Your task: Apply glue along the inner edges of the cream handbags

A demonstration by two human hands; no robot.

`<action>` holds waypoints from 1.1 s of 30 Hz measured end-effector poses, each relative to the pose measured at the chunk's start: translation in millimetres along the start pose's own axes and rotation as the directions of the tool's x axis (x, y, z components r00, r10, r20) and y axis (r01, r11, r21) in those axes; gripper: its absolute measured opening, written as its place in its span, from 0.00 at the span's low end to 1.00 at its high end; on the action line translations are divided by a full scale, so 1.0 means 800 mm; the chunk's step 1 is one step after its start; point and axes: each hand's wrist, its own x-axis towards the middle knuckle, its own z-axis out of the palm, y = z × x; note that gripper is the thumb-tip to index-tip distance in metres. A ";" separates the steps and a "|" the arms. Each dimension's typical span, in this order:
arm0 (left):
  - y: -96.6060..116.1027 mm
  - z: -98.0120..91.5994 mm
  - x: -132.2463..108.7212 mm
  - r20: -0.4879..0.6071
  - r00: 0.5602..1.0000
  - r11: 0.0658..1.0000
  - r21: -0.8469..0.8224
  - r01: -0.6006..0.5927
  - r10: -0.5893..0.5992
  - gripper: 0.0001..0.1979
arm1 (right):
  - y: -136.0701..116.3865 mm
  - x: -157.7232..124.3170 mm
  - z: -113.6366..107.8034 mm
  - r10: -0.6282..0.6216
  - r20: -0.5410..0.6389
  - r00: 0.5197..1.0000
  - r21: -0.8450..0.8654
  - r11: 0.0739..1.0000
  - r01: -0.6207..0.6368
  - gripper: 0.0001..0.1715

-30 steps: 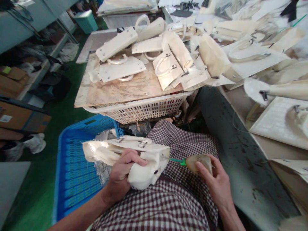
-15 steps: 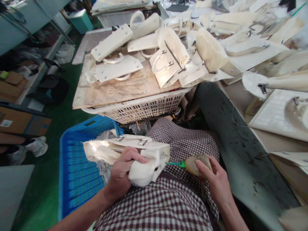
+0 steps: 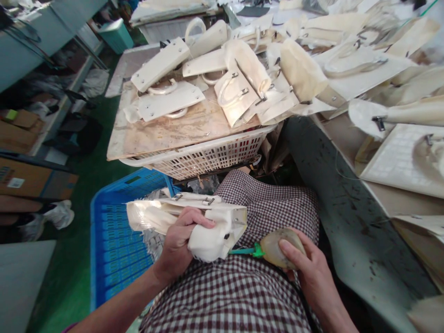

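My left hand [image 3: 185, 238] is closed around a cream handbag piece [image 3: 211, 236] with metal buckles along its upper edge and frayed fabric at its left end. It is held on its side above my checked apron [image 3: 222, 296]. Between the fingers and palm of my right hand [image 3: 305, 259] is a yellowish squeeze bottle [image 3: 280, 247] with a green collar and a thin teal nozzle. The nozzle points left, its tip at the lower right edge of the bag piece; whether it touches is unclear.
Several cream bag parts with handles lie on a wooden board [image 3: 156, 136] over a white basket [image 3: 208, 157]. A blue crate [image 3: 114, 240] stands at my left. More bag parts cover the bench [image 3: 374, 194] at right. Another person's shoe [image 3: 58, 215] shows at far left.
The squeeze bottle's nozzle has moved down and left, from the bag piece's right end to its lower edge. The left hand keeps its hold, with the bag piece shifted slightly right.
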 end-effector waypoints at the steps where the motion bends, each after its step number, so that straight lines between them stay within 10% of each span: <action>1: 0.000 0.000 0.001 -0.002 1.000 1.000 -0.005 0.002 -0.002 0.06 | -0.001 0.000 0.000 0.008 0.002 1.000 0.007 1.000 -0.008 0.30; 33: -0.001 0.005 0.006 0.011 0.999 0.999 -0.028 -0.043 0.043 0.03 | 0.018 0.050 -0.033 -0.181 -0.099 0.978 -0.275 0.950 0.148 0.33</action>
